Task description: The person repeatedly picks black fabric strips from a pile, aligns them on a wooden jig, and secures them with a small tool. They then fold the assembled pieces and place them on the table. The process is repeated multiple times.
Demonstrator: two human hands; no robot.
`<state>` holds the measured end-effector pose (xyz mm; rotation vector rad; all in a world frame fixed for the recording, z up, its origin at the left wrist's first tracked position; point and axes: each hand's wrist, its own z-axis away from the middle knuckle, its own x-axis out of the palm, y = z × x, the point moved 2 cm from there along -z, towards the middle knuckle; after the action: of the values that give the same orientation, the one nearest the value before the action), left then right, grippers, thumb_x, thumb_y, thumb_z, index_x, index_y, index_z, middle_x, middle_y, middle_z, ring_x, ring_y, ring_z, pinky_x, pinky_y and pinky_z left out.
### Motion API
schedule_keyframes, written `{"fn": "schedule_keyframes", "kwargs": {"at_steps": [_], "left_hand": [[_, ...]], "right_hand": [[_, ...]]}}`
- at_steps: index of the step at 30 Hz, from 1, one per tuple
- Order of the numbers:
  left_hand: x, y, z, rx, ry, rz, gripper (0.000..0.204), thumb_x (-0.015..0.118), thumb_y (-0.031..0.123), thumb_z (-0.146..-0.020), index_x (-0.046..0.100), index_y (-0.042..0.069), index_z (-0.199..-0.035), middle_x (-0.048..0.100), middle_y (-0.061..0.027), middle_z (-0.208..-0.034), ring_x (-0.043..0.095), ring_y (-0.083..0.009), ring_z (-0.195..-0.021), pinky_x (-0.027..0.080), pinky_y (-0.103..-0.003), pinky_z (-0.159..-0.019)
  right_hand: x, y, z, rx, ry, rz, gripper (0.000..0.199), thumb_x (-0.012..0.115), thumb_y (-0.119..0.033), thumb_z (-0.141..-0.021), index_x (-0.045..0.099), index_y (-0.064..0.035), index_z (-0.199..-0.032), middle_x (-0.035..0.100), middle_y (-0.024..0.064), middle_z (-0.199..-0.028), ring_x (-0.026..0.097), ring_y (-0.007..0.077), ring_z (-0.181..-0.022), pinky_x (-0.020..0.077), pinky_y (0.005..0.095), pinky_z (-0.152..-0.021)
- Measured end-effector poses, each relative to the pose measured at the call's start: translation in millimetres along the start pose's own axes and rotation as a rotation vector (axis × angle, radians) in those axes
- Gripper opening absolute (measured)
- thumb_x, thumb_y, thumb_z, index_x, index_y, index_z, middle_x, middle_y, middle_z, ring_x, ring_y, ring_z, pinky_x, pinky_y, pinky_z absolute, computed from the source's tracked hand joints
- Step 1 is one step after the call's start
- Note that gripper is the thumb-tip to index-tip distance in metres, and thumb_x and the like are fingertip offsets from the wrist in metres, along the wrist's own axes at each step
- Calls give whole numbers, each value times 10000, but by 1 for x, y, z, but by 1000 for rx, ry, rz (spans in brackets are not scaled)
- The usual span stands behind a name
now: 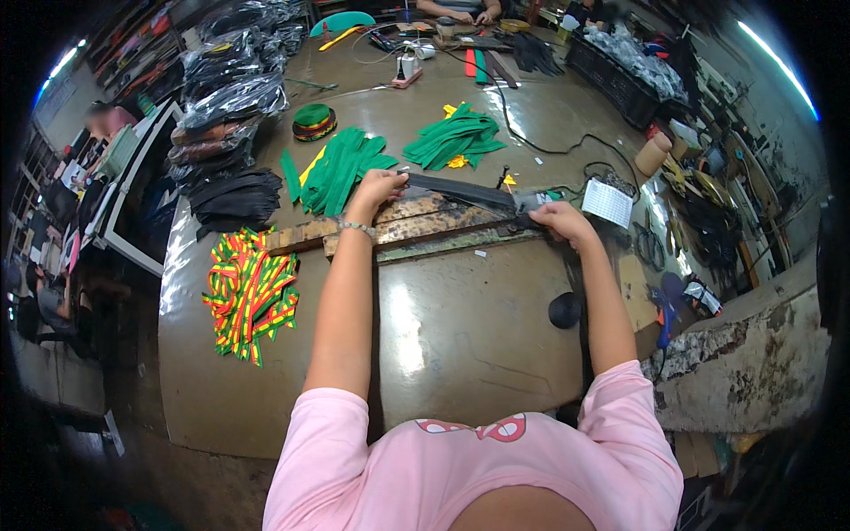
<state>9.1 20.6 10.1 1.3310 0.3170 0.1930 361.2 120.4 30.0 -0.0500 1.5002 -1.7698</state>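
- Left hand (376, 188) is gripping the left end of a dark strap (460, 190); grip closed on it, fingers curled over the top.
- Right hand (560, 219) is pinching the strap's right end, grip closed on it.
- Strap is stretching between both hands, lying over a worn wooden board (398, 232) across the counter (460, 327).
- Green strips (341, 168) are lying just beyond the left hand; a second green pile (453, 139) is sitting farther back.
- Striped red, yellow and green ribbons (250, 292) are lying heaped near the counter's left edge, well apart from the hands.
- Black round knob (565, 310) is resting beside the right forearm.
- Another person's hands (460, 15) are working at the far end.
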Motion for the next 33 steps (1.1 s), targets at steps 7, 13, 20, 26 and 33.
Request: {"fn": "schedule_keyframes", "kwargs": {"at_steps": [7, 13, 20, 26, 33], "left_hand": [[-14, -3, 13, 54, -85, 91, 394, 582, 97, -813, 493, -53, -1167, 586, -58, -881, 551, -108, -726, 461, -214, -642], [-21, -2, 8, 26, -167, -95, 278, 552, 110, -804, 586, -49, -1030, 575, -35, -879, 506, -105, -711, 424, -228, -666], [-7, -13, -8, 148, 75, -96, 295, 674, 297, -774, 641, 8, -730, 527, 26, -581, 418, -66, -488, 332, -238, -441], [-5, -12, -7, 118, 128, -159, 273, 666, 260, -775, 630, 13, -663, 492, 33, -534, 391, -64, -470, 302, -257, -436], [-3, -7, -4, 105, 127, -221, 261, 657, 295, -786, 630, 48, -706, 448, 52, -552, 334, -55, -475, 254, -240, -438]], "right_hand": [[44, -105, -7, -704, 189, 3, 267, 610, -266, -832, 637, -3, -868, 582, -2, -680, 511, 88, -566, 416, 244, -530], [156, -128, -72, -533, 293, 279, 244, 652, -243, -750, 677, -34, -874, 659, 138, -769, 639, 216, -691, 481, 309, -647], [161, -118, -89, -496, 249, 292, 244, 668, -298, -716, 694, -74, -811, 644, 170, -777, 627, 311, -735, 494, 389, -687], [59, -108, -38, -436, 146, 391, 354, 704, -373, -686, 687, -29, -772, 642, 135, -676, 619, 213, -603, 488, 326, -617], [8, -17, 8, -12, 73, -118, 292, 691, -354, -753, 643, -66, -746, 442, -35, -511, 355, 62, -434, 256, 240, -412]]}}
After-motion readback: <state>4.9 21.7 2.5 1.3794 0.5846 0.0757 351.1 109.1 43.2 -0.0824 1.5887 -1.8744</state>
